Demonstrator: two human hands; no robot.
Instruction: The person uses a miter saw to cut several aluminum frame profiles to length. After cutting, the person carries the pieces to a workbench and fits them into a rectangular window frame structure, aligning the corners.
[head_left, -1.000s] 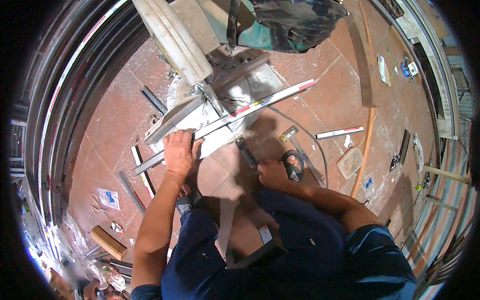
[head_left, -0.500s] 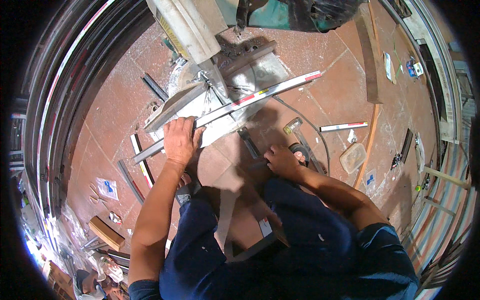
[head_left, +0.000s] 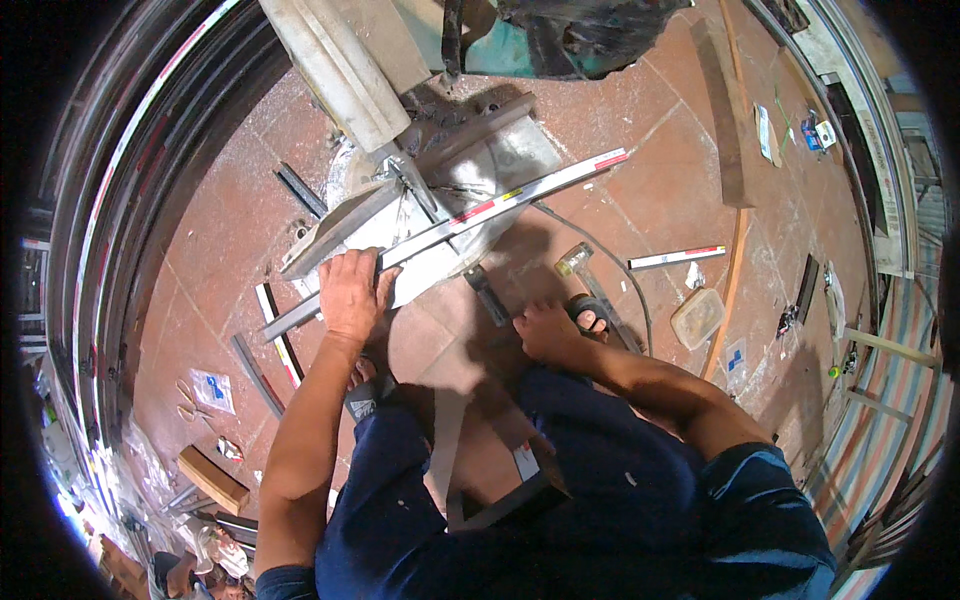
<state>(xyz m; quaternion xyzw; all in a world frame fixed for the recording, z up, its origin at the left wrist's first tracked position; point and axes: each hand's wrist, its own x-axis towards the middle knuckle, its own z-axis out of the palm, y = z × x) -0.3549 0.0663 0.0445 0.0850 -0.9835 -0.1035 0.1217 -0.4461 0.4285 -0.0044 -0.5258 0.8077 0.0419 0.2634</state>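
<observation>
A long metal profile bar (head_left: 410, 247) with a white and red film strip lies slantwise across the base (head_left: 510, 150) of a miter saw. My left hand (head_left: 350, 295) is closed over the bar's near left part, its thumb toward the saw. Above the bar stands the saw's pale motor head (head_left: 340, 75), with the blade (head_left: 418, 185) low behind the bar. My right hand (head_left: 545, 332) rests by my right knee, fingers curled in; what they hold, if anything, is hidden. Just left of it is the saw's dark handle (head_left: 487, 295).
A mallet (head_left: 574, 260) and a cable (head_left: 625, 270) lie right of the saw. Short profile offcuts (head_left: 675, 257) are on the tiled floor (head_left: 640, 180). Beyond them is a plastic tub (head_left: 697, 315). Scissors (head_left: 190, 402) and a wooden block (head_left: 213, 479) lie at left, beside stacked long profiles (head_left: 110, 190).
The whole view has shifted slightly, so the saw and bar appear a little further left and lower. Both hands stay where they were relative to them.
</observation>
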